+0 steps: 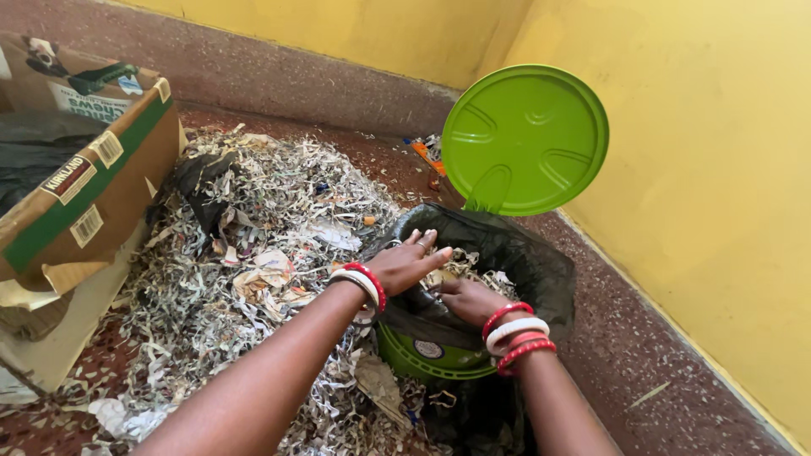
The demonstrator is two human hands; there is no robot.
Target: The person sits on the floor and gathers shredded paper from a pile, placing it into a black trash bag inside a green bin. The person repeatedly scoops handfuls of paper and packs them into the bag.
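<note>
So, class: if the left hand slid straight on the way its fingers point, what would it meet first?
Probably the far rim of the black bin liner; the left hand points up-right across the shredded paper in the bin, though depth is unclear.

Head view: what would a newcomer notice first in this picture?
First, the green lid standing open against the yellow wall, above a green bin lined with a black bag. Then both hands, left hand and right hand, pressing into the bag's shredded paper. At left, a big paper heap lies on the floor beside a cardboard box.
</note>
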